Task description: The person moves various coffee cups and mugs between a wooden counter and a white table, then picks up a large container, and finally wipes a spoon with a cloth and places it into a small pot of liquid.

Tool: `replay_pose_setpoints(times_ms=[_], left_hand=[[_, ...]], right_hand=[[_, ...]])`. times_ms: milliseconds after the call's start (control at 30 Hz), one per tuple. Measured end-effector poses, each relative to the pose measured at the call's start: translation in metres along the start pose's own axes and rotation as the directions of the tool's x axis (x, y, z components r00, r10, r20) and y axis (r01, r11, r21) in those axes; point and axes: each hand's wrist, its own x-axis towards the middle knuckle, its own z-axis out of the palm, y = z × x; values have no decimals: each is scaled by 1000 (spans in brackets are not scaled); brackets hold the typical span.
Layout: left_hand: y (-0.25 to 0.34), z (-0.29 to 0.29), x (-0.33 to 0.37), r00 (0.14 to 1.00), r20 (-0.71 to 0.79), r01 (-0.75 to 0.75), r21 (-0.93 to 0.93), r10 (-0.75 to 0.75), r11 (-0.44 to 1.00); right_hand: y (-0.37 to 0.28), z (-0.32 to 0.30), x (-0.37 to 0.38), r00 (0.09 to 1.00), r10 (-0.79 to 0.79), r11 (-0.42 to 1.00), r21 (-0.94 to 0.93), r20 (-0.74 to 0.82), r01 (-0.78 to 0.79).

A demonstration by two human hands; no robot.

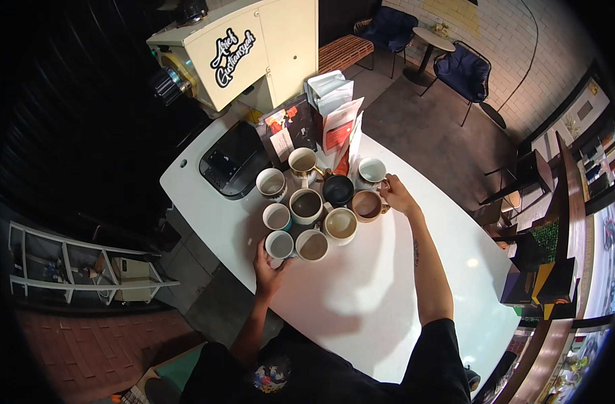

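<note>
A cluster of several ceramic mugs stands upright on a white table (348,296). My left hand (268,273) curls round a pale mug (279,245) at the cluster's near left, fingers on its left side and thumb at its front. At the far right, my right hand (399,195) pinches the handle side of a white mug (372,171); its fingertips are partly hidden. Just below those fingers sits a brown mug (366,205). Between them are a black cup (337,190), a dark-lined mug (306,205), a cream mug (340,225) and a beige mug (312,245).
Behind the mugs stand upright packets (337,121) and a dark box (290,131). A black tray (233,161) is set at the table's left, by a large cream machine (243,50). Blue chairs (462,73) stand beyond; a white rack (85,266) lies left.
</note>
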Motion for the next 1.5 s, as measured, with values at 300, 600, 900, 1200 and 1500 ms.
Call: replay_pose_setpoints(times_ms=[300, 600, 900, 1200, 1500], left_hand=[[30, -30, -11, 943, 8, -316, 322, 331, 892], [135, 144, -35, 863, 257, -419, -113, 434, 901], [202, 405, -247, 43, 941, 36, -337, 335, 941], [227, 503, -475, -335, 810, 91, -481, 481, 872], [220, 671, -683, -320, 762, -140, -626, 563, 767]], right_hand=[[-13, -36, -105, 922, 15, 990, 133, -386, 39], [-127, -113, -369, 818, -74, 983, 94, -571, 155], [-304, -92, -569, 258, -783, 621, -685, -566, 382], [-275, -74, -745, -188, -728, 670, -628, -659, -396], [-243, -120, -878, -38, -674, 714, -638, -738, -287]])
